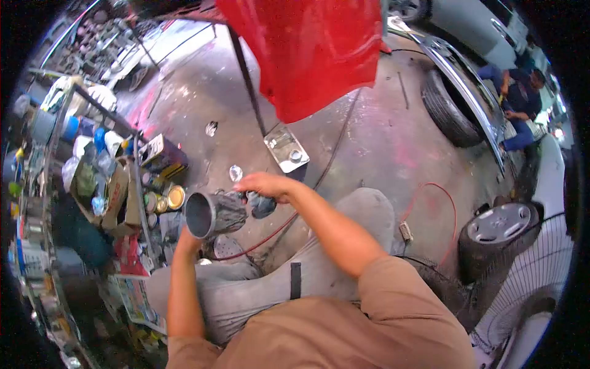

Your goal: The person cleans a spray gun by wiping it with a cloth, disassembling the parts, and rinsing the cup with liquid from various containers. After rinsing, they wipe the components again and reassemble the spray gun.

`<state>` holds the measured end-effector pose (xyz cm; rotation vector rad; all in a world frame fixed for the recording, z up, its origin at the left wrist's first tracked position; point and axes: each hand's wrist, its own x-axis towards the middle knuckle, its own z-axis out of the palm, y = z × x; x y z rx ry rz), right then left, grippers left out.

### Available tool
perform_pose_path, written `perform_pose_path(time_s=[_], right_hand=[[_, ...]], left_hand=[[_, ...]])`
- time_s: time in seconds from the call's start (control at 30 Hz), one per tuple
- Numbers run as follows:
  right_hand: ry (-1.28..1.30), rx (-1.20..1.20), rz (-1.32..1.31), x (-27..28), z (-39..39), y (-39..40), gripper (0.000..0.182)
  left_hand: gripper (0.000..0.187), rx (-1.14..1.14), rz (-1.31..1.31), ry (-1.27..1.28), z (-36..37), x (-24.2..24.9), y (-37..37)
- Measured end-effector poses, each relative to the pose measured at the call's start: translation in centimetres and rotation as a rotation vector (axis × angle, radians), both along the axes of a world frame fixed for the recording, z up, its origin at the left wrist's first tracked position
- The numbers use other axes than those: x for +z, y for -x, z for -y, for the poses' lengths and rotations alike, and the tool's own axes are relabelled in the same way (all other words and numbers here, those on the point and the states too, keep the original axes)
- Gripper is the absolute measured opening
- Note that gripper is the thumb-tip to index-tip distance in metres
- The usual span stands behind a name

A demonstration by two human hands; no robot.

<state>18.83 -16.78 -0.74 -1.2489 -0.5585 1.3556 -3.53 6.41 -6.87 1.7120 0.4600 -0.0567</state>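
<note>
A dark, stained cup-like container (212,214) is tilted in front of me, its wide mouth facing left. My left hand (192,238) is at its lower left side, fingers mostly hidden behind it. Over its far right end is my right hand (265,186), with a crumpled grey-blue cloth (262,205) hanging beneath the palm. The right fingers are bent round toward the cloth and container. Below the container lies a round disc with small holes (228,247).
A rectangular metal can (286,149) stands ahead under a red panel (307,55). Shelves with cans and a cardboard box (120,197) line the left. A red hose (270,237) crosses the floor. Tire (452,107), wheel (501,225) and a seated person (522,92) are right.
</note>
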Motion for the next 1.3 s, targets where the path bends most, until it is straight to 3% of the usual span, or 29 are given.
perform_pose_path(time_s=[0.07, 0.13, 0.23, 0.33, 0.4, 0.57, 0.6, 0.7, 0.8, 0.9, 1.03, 1.1, 1.13, 1.17, 1.2, 1.3], right_hand=[[-0.018, -0.050, 0.046, -0.1, 0.3, 0.1, 0.030], [-0.022, -0.086, 0.105, -0.6, 0.1, 0.0, 0.034], [0.087, -0.200, 0.083, -2.0, 0.2, -0.6, 0.038], [0.225, -0.364, 0.156, -3.2, -0.2, -1.1, 0.039], [0.294, -0.463, 0.214, -2.1, -0.2, -1.0, 0.042], [0.179, -0.579, 0.607, -3.6, -0.6, -1.3, 0.041], [0.157, -0.596, 0.684, -3.2, -0.6, -1.3, 0.041], [0.124, -0.505, 0.833, 1.4, 0.0, 0.2, 0.041], [0.137, -0.418, 0.994, 2.2, 0.1, 1.0, 0.037], [0.202, -0.253, 1.032, 3.5, 0.3, 1.2, 0.033], [0.180, -0.255, 1.072, 2.8, 0.2, 1.2, 0.027], [0.193, -0.235, 1.038, 3.0, 0.2, 1.6, 0.025], [0.192, -0.228, 1.073, 3.1, 0.2, 1.6, 0.024], [0.203, -0.195, 1.093, 2.7, 0.3, 1.6, 0.023], [0.179, -0.196, 1.115, 2.5, 0.3, 1.7, 0.022], [0.138, -0.183, 1.130, 2.1, 0.4, 2.1, 0.017]], left_hand=[[0.045, 0.013, 0.017, -0.062, -0.3, 0.0, 0.8], [0.044, 0.096, 0.004, -0.175, 3.0, 4.9, -1.0], [0.045, 0.201, 0.021, 0.077, 4.9, 7.7, -2.2], [0.057, 0.257, -0.182, -0.152, 4.6, 5.6, -3.3], [0.062, 0.313, -0.160, -0.193, 5.8, 4.5, -3.8], [0.066, 0.232, -0.237, -0.343, 4.7, -3.8, -3.5], [0.065, 0.205, -0.240, -0.338, 5.0, -3.1, -3.3], [0.063, 0.208, -0.302, -0.419, 5.5, -2.4, -3.6], [0.062, 0.227, -0.265, -0.237, 5.0, -2.7, -3.8], [0.064, 0.219, -0.128, -0.353, 5.0, -3.4, -3.9], [0.065, 0.209, -0.135, -0.385, 5.1, -4.3, -3.9], [0.065, 0.205, -0.249, -0.256, 5.7, -2.3, -4.0], [0.065, 0.196, -0.174, -0.356, 5.1, -4.8, -3.7], [0.065, 0.178, -0.144, -0.365, 5.6, -3.6, -3.6], [0.065, 0.198, -0.096, -0.304, 5.0, -5.7, -3.5], [0.063, 0.179, -0.112, -0.325, 5.6, -3.6, -3.8]])
